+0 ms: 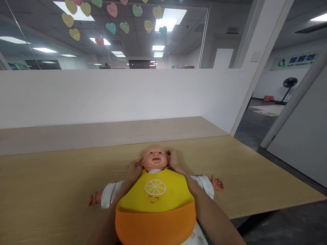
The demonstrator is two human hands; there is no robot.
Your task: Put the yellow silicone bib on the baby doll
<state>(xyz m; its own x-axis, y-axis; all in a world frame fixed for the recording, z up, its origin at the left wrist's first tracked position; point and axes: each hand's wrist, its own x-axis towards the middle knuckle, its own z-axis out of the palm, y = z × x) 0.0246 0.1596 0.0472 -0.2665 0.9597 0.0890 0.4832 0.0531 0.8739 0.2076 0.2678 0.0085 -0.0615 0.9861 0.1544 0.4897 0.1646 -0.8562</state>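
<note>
A baby doll [154,153] in white clothes lies on its back, head away from me and arms spread out. Over its chest is a yellow bib [168,195] with a white citrus slice and a smiling face printed on it; an orange catch pocket [155,224] forms its lower end. My left hand [134,171] is closed beside the left of the doll's neck, with a bit of yellow bib strap at its fingers. My right hand [173,160] is curled by the other side of the head, at the bib's other neck end. The fingertips and strap ends are partly hidden.
The doll lies on a light wooden table [63,183], whose right edge runs toward me. Behind stands a white half wall [114,97] with glass above, bearing heart-shaped notes. At the right are a doorway, a door [304,136] and a standing fan [290,82].
</note>
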